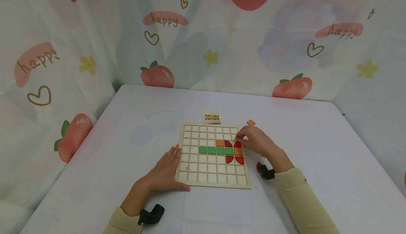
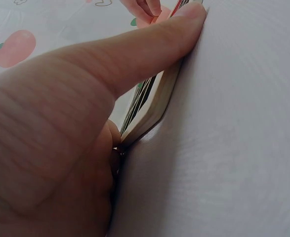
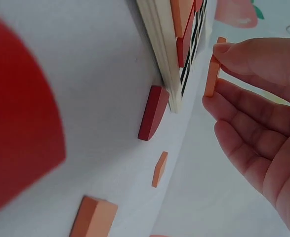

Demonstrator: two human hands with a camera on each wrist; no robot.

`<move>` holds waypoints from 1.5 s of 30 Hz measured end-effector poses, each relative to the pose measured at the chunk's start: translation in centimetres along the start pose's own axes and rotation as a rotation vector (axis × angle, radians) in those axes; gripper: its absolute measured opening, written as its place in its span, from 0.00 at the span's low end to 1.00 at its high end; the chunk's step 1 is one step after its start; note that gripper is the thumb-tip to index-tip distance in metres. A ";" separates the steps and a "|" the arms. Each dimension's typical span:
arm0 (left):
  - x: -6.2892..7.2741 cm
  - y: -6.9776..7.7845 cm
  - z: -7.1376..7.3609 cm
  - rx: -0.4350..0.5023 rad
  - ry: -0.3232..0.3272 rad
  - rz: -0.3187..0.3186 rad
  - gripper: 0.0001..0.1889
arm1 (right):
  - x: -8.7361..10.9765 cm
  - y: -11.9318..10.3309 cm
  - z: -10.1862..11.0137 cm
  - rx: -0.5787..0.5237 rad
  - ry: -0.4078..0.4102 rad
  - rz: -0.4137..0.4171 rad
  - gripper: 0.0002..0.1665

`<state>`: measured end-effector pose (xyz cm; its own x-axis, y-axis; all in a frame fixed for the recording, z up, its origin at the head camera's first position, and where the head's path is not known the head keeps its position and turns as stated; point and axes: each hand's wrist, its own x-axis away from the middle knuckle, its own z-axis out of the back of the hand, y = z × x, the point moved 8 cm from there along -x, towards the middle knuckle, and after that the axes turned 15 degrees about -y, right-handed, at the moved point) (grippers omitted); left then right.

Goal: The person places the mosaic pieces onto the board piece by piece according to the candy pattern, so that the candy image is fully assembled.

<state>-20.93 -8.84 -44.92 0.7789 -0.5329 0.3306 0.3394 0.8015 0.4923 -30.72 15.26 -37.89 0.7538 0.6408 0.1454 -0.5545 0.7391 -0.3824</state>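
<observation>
A square wooden grid board (image 1: 215,184) lies on the table. My left hand (image 1: 163,172) rests at its near left corner, fingers straight along the left side and the thumb (image 2: 149,47) along the near edge. Between thumb and fingertips, my right hand (image 1: 257,140) pinches an orange tile (image 3: 213,74) over the board's right side. A row of green tiles (image 1: 211,150) sits in the grid, with an orange tile (image 1: 220,142) above it and another orange tile (image 1: 238,151) at its right end. Red rounded pieces (image 1: 229,159) fill several cells around that end.
Patterned cards (image 1: 211,117) lie just beyond the board's far edge. To the right are a loose orange tile (image 1: 251,122), a loose red piece (image 3: 153,113) beside the board and an orange piece (image 3: 95,217). A large red piece (image 3: 21,118) looms close to the right wrist camera.
</observation>
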 end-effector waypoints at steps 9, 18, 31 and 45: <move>0.0 0.1 0.1 -0.002 0.001 0.002 0.66 | 0.1 -1.3 -0.7 -0.021 -0.033 -0.011 0.08; 0.1 0.2 0.2 0.002 0.000 0.004 0.66 | 0.4 -2.8 -1.2 0.014 -0.032 0.046 0.11; 0.4 0.5 0.4 0.007 -0.002 -0.002 0.65 | 0.6 -4.9 -2.6 0.096 -0.050 0.187 0.07; 0.2 0.3 0.2 0.005 -0.002 -0.002 0.66 | 0.8 -6.5 -3.6 0.109 -0.054 0.225 0.05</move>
<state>-20.79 -8.79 -44.55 0.7770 -0.5352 0.3314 0.3386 0.7992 0.4967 -25.20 10.22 -38.57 0.5888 0.7997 0.1177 -0.7431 0.5929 -0.3104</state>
